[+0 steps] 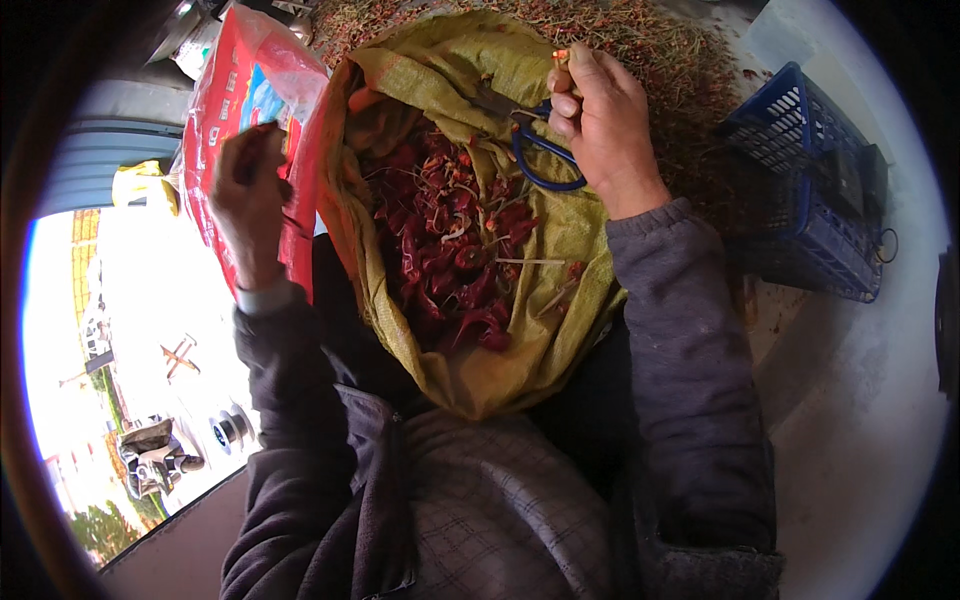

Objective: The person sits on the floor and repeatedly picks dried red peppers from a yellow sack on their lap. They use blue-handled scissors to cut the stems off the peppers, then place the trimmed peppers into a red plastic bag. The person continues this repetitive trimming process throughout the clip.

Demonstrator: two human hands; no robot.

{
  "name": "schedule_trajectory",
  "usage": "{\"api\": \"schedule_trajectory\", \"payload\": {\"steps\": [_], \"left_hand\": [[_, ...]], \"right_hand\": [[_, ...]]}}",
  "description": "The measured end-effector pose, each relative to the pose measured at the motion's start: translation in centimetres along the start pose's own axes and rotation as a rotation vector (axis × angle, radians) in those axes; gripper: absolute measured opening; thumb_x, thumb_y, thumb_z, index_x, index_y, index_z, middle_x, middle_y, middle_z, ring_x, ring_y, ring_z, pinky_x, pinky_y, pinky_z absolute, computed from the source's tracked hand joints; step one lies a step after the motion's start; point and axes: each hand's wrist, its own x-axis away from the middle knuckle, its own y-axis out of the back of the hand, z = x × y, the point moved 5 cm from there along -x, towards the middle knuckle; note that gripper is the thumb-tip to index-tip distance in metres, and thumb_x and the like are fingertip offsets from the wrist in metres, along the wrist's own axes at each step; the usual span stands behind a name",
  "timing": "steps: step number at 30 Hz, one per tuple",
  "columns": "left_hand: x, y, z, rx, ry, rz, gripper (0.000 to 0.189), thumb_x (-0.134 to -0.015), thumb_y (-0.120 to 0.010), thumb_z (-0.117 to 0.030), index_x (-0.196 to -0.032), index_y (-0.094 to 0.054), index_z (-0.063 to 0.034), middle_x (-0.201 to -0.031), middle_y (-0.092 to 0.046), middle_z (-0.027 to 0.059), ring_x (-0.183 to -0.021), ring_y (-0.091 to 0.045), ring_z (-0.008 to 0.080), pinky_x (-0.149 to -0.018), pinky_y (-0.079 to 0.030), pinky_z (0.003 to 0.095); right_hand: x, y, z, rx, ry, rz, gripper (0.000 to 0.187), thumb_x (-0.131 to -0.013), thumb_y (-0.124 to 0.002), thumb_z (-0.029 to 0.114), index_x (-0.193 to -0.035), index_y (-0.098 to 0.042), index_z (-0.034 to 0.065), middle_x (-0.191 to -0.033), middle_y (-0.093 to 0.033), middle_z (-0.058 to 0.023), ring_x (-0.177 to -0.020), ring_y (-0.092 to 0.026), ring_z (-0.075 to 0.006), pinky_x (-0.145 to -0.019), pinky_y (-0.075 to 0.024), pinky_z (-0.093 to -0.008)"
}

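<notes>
A yellow woven sack (pixel 450 390) lies open on my lap, with dried red chili peppers (pixel 450 255) and loose stems inside. Over the sack's far right rim, my right hand (pixel 604 124) pinches a small orange-red chili stem end (pixel 560 55) between thumb and fingers. Blue-handled scissors (pixel 544 169) rest on the sack's fabric just left of that hand, their blades pointing up and left. My left hand (pixel 251 199) is raised over a red printed plastic bag (pixel 206 135), its fingers curled around a dark red dried chili pepper (pixel 259 142).
Cut stems and chili scraps (pixel 675 67) cover the floor beyond the sack. A blue plastic crate (pixel 802 217) stands at the right near a pale wall. At the left are a yellow bag (pixel 142 184) and a bright opening to the outdoors, with a parked vehicle (pixel 154 457).
</notes>
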Motion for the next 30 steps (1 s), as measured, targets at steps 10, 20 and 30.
{"api": "schedule_trajectory", "payload": {"steps": [10, 20, 30], "left_hand": [[0.4, -2.5, 5.7, -0.46, -0.171, 0.267, 0.059, -0.089, -0.077, -0.043, -0.132, -0.063, -0.0062, -0.111, -0.073, 0.0187, -0.102, -0.07, 0.0371, -0.089, -0.055, 0.0456], [6.4, -4.1, 19.2, -1.036, 0.193, 0.662, 0.044, -0.084, -0.071, -0.025, -0.123, -0.065, -0.0074, -0.122, -0.065, 0.0222, -0.111, -0.065, 0.0443, -0.091, -0.054, 0.0549], [7.7, -4.4, 14.1, -0.818, -0.192, 0.075, 0.067, -0.074, -0.079, -0.012, -0.136, -0.054, -0.0036, -0.143, -0.052, 0.0254, -0.135, -0.046, 0.0449, -0.112, -0.038, 0.0528]], "right_hand": [[-0.9, 2.2, 0.6, 0.231, -0.004, -0.151, 0.022, -0.108, -0.056, 0.02, -0.11, -0.059, -0.001, -0.089, -0.06, -0.007, -0.068, -0.052, -0.0092, -0.056, -0.0459, -0.0256], [-0.6, 1.9, 3.0, 1.741, 0.722, -0.251, 0.035, -0.092, -0.067, 0.01, -0.126, -0.063, 0.0044, -0.134, -0.064, -0.0158, -0.123, -0.061, -0.0293, -0.107, -0.05, -0.0431], [11.2, -9.2, -9.9, 1.315, 0.792, 0.943, 0.06, -0.079, -0.08, 0.042, -0.129, -0.068, 0.0128, -0.12, -0.066, -0.011, -0.125, -0.057, -0.0308, -0.115, -0.0395, -0.0489]]}}
